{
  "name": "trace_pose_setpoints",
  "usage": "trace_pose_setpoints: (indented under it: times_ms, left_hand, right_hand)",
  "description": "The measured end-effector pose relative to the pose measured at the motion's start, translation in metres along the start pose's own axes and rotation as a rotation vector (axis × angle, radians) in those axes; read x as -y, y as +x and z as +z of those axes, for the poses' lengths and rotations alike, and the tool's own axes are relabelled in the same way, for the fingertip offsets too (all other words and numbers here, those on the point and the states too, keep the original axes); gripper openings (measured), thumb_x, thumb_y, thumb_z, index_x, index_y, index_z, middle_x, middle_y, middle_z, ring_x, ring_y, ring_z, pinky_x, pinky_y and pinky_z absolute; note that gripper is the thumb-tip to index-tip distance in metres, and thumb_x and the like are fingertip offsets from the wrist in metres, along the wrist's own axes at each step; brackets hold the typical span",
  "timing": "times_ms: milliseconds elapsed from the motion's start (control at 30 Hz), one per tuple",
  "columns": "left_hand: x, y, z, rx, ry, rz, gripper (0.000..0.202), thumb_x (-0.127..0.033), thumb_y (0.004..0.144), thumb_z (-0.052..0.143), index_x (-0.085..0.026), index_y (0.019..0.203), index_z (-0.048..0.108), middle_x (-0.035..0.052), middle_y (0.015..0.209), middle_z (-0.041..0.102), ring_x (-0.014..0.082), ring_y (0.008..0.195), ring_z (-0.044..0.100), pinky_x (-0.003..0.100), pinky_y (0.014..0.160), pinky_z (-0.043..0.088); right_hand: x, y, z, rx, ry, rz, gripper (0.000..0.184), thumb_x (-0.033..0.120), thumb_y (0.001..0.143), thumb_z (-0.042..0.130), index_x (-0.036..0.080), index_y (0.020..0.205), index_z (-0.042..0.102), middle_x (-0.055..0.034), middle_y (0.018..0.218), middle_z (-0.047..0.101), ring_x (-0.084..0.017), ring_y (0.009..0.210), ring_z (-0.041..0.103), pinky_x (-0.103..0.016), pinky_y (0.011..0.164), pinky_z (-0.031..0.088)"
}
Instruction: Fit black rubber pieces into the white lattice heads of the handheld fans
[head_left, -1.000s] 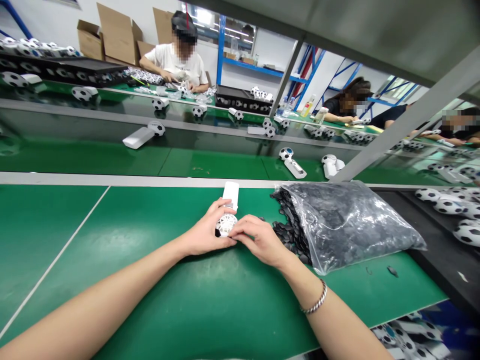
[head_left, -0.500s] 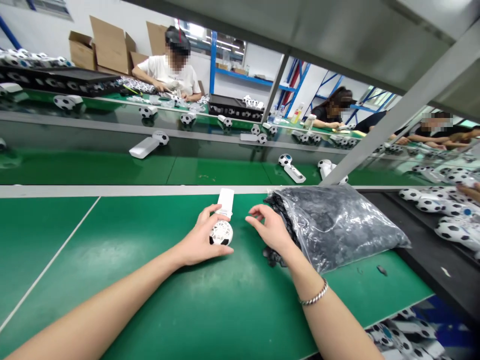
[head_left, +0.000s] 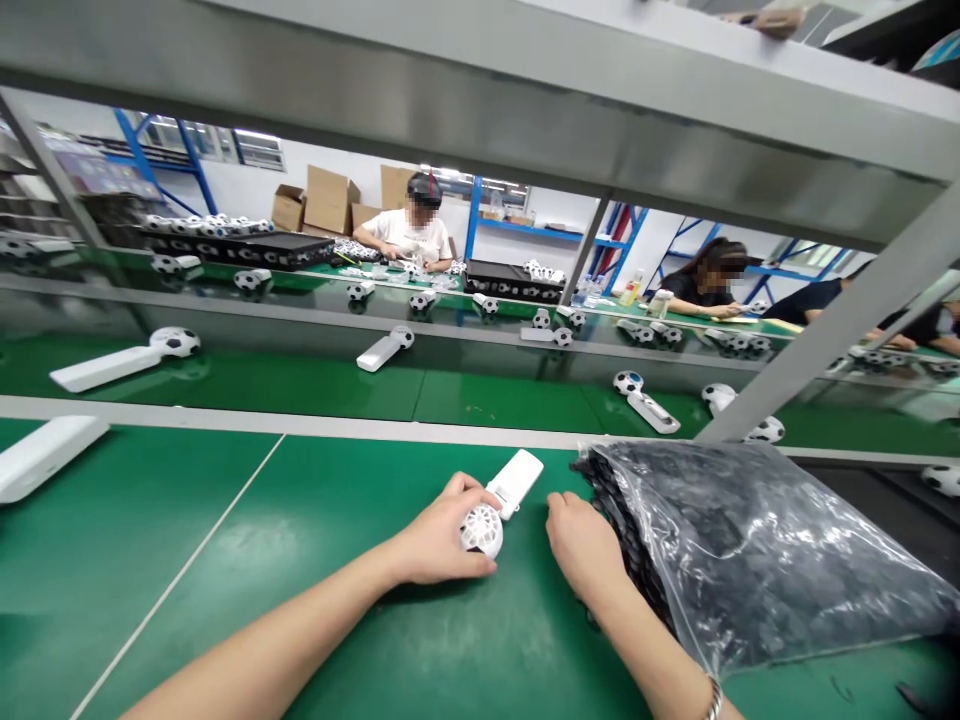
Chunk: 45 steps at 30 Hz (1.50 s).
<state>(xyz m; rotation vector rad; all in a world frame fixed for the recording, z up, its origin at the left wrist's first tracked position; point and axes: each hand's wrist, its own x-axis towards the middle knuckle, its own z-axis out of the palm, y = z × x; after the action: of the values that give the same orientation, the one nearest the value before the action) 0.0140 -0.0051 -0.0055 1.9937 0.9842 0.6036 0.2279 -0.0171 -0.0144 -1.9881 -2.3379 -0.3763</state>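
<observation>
My left hand (head_left: pixel 442 535) is closed around the round head of a white handheld fan (head_left: pixel 480 530), patterned like a football with an open grille on top. The fan's handle points away and to the right, lying on the green bench. Just right of it, my right hand (head_left: pixel 585 545) is held back-up with fingers curled together; whatever they may pinch is hidden. Beside that hand, a clear plastic bag (head_left: pixel 757 550) full of small black parts lies with its open end toward me, parts spilling at its mouth.
A green conveyor (head_left: pixel 495 395) beyond the bench edge carries several football fans. Another white fan handle (head_left: pixel 52 455) lies at the far left. A grey post (head_left: pixel 817 320) slants at right, below an overhead shelf (head_left: pixel 450 110). Co-workers sit across the line.
The view has shifted up and left. My right hand's fingers have curled in, where they were loosely apart. The fan's handle has swung to the right, with my left hand still on its head.
</observation>
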Motion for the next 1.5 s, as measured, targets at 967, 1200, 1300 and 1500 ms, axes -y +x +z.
trace_pose_setpoints:
  times_ms: [967, 1200, 1300, 1500]
  left_hand:
    - [0.002, 0.001, -0.006, 0.023, 0.037, 0.042, 0.053, -0.019, 0.062, 0.060, -0.024, 0.113, 0.046, 0.0032, 0.114, 0.046, 0.0211, 0.104, 0.048, 0.034, 0.091, 0.039]
    - [-0.002, 0.001, 0.002, -0.086, 0.055, 0.033, 0.040, -0.023, 0.065, 0.059, -0.023, 0.104, 0.049, 0.0030, 0.105, 0.050, 0.0208, 0.099, 0.049, 0.034, 0.088, 0.040]
    - [-0.004, 0.002, 0.002, -0.087, 0.066, 0.030, 0.040, -0.021, 0.064, 0.058, -0.022, 0.103, 0.050, 0.0030, 0.102, 0.051, 0.0217, 0.098, 0.050, 0.035, 0.086, 0.041]
    - [-0.002, 0.004, 0.005, -0.107, 0.064, 0.038, 0.039, -0.018, 0.063, 0.057, -0.022, 0.102, 0.052, 0.0029, 0.099, 0.051, 0.0210, 0.095, 0.051, 0.034, 0.084, 0.042]
  right_hand:
    - [0.028, -0.011, -0.007, -0.085, 1.138, -0.268, 0.008, 0.015, 0.081, 0.057, 0.020, 0.084, 0.062, -0.0018, 0.084, 0.063, -0.017, 0.082, 0.057, -0.029, 0.078, 0.044]
    - [0.032, -0.005, -0.005, -0.084, 1.197, -0.236, 0.003, 0.016, 0.078, 0.061, 0.019, 0.079, 0.063, -0.0003, 0.076, 0.062, -0.015, 0.073, 0.057, -0.026, 0.070, 0.044]
    - [0.032, -0.003, -0.004, -0.047, 1.202, -0.194, 0.002, 0.018, 0.076, 0.062, 0.018, 0.075, 0.060, 0.0010, 0.070, 0.060, -0.013, 0.066, 0.055, -0.024, 0.062, 0.043]
    - [0.034, -0.001, -0.003, -0.005, 1.141, -0.126, 0.006, 0.021, 0.075, 0.064, 0.018, 0.073, 0.059, 0.0019, 0.069, 0.059, -0.012, 0.061, 0.051, -0.022, 0.058, 0.041]
